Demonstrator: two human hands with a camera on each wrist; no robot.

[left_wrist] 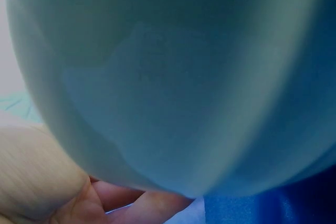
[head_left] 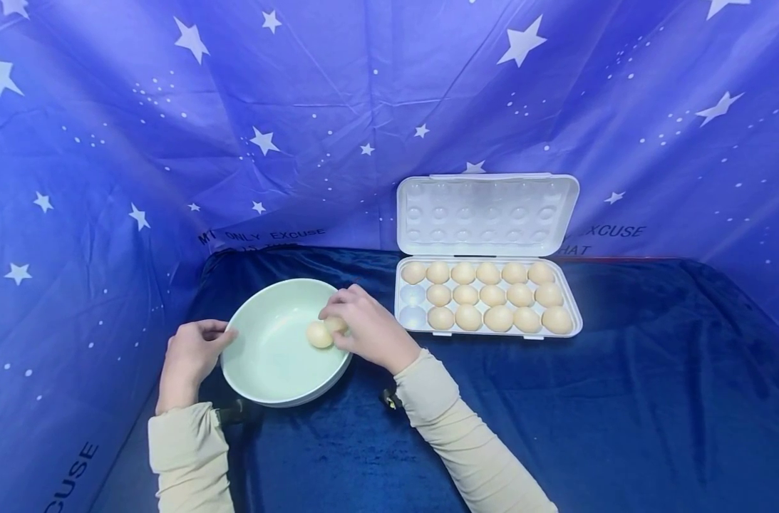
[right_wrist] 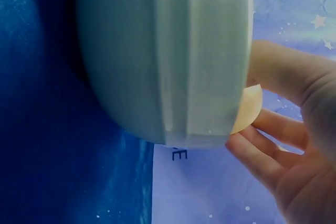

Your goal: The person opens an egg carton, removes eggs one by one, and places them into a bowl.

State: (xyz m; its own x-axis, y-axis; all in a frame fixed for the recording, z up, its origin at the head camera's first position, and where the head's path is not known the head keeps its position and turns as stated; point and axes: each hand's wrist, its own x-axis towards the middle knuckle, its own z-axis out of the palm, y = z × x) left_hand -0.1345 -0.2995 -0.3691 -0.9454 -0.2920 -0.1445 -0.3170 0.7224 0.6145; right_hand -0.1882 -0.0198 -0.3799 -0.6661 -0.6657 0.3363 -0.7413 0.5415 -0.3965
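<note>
A pale green bowl (head_left: 267, 370) sits on the dark blue cloth. My left hand (head_left: 193, 356) grips its left rim, thumb over the edge; in the left wrist view the bowl (left_wrist: 157, 87) fills most of the picture, with fingers (left_wrist: 152, 205) against its underside. Over the right rim reaches my right hand (head_left: 370, 328), pinching an egg (head_left: 335, 325), partly hidden by the fingers. Another egg (head_left: 319, 335) lies inside the bowl right beside it. From the right wrist, an egg (right_wrist: 251, 109) shows between thumb and fingers, partly behind the bowl wall.
To the right stands a white egg carton (head_left: 575, 324), its lid (head_left: 488, 206) raised at the back. Rows of light brown eggs (head_left: 492, 295) fill it, except two bare cups (head_left: 413, 306) at the left. Behind hangs a blue star-patterned curtain (head_left: 363, 85).
</note>
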